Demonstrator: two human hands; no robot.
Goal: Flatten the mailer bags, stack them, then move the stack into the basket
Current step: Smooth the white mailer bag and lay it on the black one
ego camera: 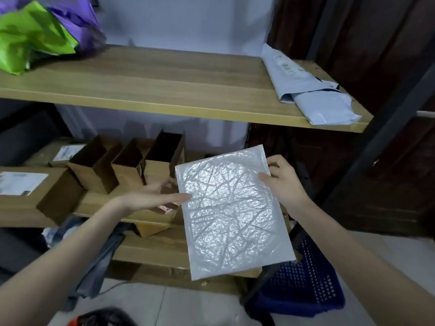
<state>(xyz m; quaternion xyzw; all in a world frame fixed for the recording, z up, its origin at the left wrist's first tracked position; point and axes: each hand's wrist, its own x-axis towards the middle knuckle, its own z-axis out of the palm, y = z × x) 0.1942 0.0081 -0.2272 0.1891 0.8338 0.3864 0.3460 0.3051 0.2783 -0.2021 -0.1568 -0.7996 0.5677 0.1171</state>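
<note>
Dim, soft picture; glare on the bubble mailer (231,208), edges bowed.

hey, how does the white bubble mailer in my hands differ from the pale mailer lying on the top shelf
The bubble mailer is held in the air, flat and spread out; the shelf mailer lies folded and rumpled on the top shelf. The bubble mailer is creased, shiny and unlabelled on this side; the shelf mailer shows a printed label. Both are pale plastic mailers.

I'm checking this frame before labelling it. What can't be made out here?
- Head view: the blue basket is partly hidden by the bubble mailer and a shelf post; its contents cannot be seen.
- Left hand: its far fingers are behind the mailer.
- Grey mailers on the upper shelf: label print too small.
- Green and purple bags: blurred, cut off by the frame edge.
</note>
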